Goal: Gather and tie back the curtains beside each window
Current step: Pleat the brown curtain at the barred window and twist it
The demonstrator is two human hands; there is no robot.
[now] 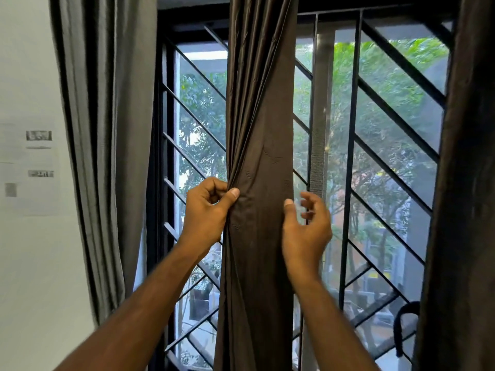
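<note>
A dark brown curtain (261,145) hangs bunched in a narrow column down the middle of the window. My left hand (207,211) pinches its gathered left edge between thumb and curled fingers at about mid height. My right hand (306,226) hovers at the curtain's right edge with fingers spread and loosely bent, its thumb close to the cloth, and it holds nothing. The fingers look blurred.
A grey curtain (107,129) hangs at the left beside a white wall (32,250) with papers on it. Another dark curtain (460,210) fills the right edge. Black diagonal window bars (356,145) stand behind the cloth. A black hooked handle (401,325) shows at lower right.
</note>
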